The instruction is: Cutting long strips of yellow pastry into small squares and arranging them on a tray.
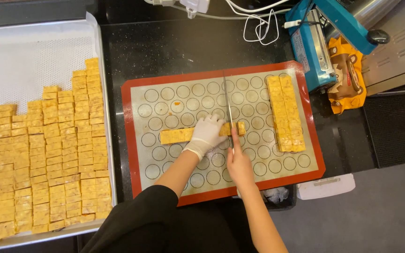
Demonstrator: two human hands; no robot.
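Note:
My left hand [207, 133], in a white glove, presses down on a long yellow-orange dough strip [176, 135] lying across a red-edged baking mat [130, 140] printed with circles. My right hand [238, 161], bare, grips the handle of a long knife [228, 105] whose blade stands across the strip's right end, just right of my gloved fingers. A short cut piece [241, 128] lies to the right of the blade. Two more uncut strips [285, 113] lie side by side at the mat's right.
A perforated tray [29, 51] on the left holds several rows of small cut squares [48, 159]. A blue sealing machine [319, 42], an orange bag [348, 79] and white cables [258, 23] sit at the back right on the black counter.

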